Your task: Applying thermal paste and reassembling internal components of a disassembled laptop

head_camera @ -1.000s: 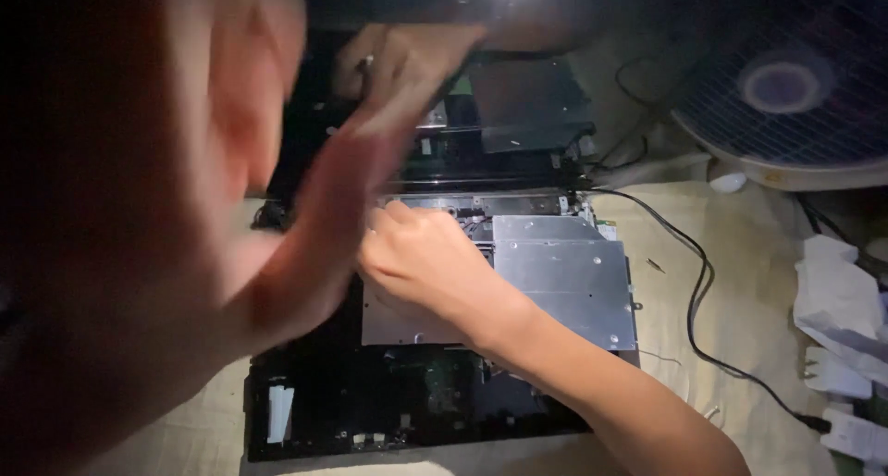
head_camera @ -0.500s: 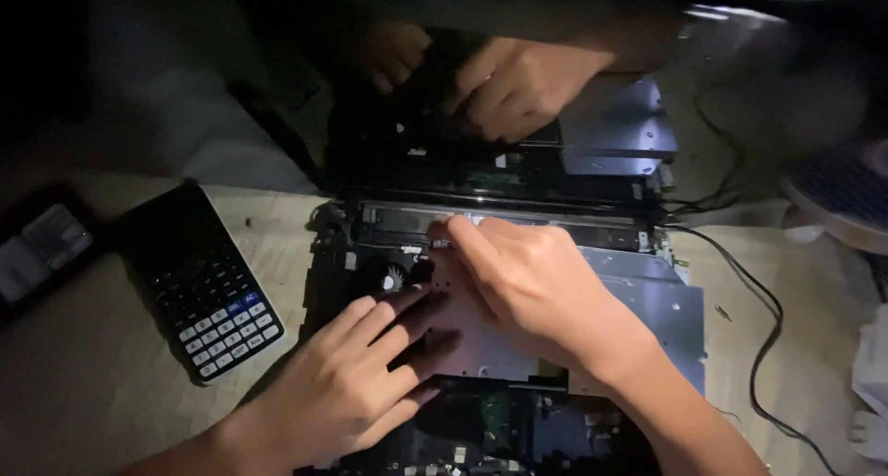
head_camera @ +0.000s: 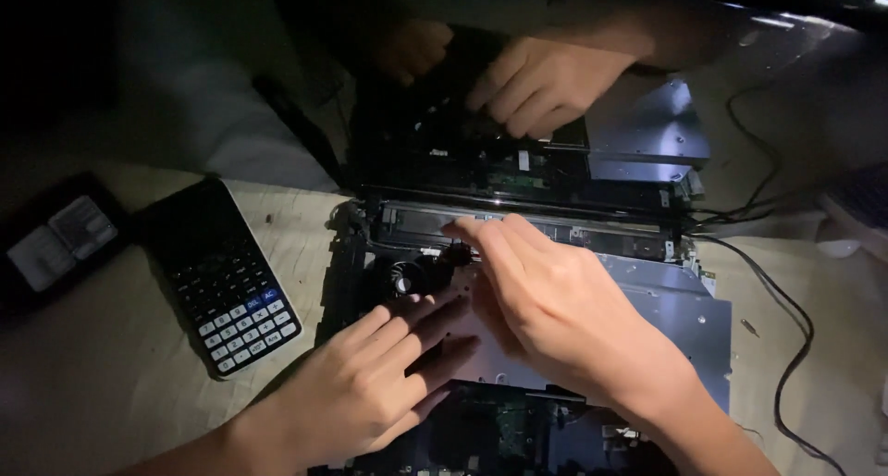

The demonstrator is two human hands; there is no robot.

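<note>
Left hand [head_camera: 370, 383] flat, fingers spread on opened laptop's metal plate [head_camera: 675, 319], right hand [head_camera: 555, 300] fingertips pinched nr round fan [head_camera: 407, 279], grip contents unclear

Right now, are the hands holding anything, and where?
Nothing is clearly held. The left hand lies flat on the opened laptop's metal plate; the right hand pokes its fingertips beside the fan.

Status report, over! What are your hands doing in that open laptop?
Left hand flat on metal plate. Right hand fingertips by fan. Calculator aside, nothing blocking.
</note>
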